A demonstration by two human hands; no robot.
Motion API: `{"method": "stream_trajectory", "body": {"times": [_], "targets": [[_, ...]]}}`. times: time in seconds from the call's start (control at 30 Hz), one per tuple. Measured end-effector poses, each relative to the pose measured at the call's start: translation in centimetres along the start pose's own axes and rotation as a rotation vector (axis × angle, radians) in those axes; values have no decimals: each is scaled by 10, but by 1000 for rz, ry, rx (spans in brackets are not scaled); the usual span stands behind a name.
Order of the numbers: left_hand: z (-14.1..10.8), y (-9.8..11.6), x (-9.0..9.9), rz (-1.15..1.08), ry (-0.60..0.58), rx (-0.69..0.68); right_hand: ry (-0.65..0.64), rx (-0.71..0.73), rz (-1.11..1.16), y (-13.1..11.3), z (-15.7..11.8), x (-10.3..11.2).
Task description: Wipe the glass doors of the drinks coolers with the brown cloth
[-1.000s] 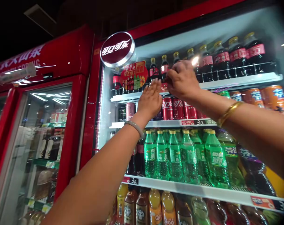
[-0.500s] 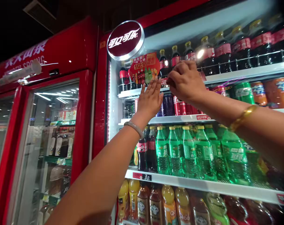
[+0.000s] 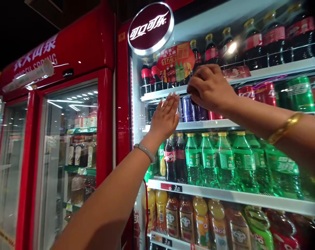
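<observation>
My left hand [image 3: 165, 116], with a grey bangle [image 3: 145, 152] on its wrist, is stretched out flat in front of the can shelf. Its fingers are extended, and its fingertips are just below the top shelf edge [image 3: 165, 93]. Purple cans [image 3: 188, 109] show beside it. To its right is my right hand [image 3: 209, 85], fingers curled in and pressed together; whatever they may hold is hidden. A gold bangle [image 3: 284, 128] circles that wrist. Above the hands, a red promotional sign [image 3: 176, 60] stands before cola bottles [image 3: 211, 52] on the top shelf.
Green soda bottles [image 3: 226, 159] line the shelf below the cans. Juice and tea bottles [image 3: 186, 218] fill the one beneath. A round lit sign [image 3: 150, 28] is at the cooler's upper left corner. Another red cooler [image 3: 107, 118] with glass doors stands to the left.
The view has shifted, so the cooler appears higher and further right. Against the shelves, both hands are lower and further left. The left fingers no longer overlap the promotional sign.
</observation>
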State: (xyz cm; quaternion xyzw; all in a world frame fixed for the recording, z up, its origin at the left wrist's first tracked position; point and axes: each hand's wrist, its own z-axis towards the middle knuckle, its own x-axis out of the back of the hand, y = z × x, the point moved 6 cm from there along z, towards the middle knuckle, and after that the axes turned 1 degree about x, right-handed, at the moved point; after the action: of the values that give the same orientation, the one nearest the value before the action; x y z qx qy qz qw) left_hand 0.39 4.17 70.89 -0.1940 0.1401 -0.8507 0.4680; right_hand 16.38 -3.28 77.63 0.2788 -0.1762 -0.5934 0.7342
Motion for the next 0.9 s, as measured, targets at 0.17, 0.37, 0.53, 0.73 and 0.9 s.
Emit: {"method": "stream_trajectory", "body": {"times": [0.17, 0.37, 0.53, 0.73, 0.9], "targets": [[-10, -14, -3, 8, 76, 296, 24, -49, 24, -52, 27, -44], [-22, -16, -3, -32, 92, 274, -111, 295, 142, -78, -11, -22], [-28, -19, -1, -17, 150, 381, -68, 96, 129, -47, 10, -29], [-34, -25, -4, -34, 116, 438, 24, 82, 115, -91, 30, -63], [-37, -25, -4, -13, 65, 387, -131, 295, 212, -76, 4, -36]]}}
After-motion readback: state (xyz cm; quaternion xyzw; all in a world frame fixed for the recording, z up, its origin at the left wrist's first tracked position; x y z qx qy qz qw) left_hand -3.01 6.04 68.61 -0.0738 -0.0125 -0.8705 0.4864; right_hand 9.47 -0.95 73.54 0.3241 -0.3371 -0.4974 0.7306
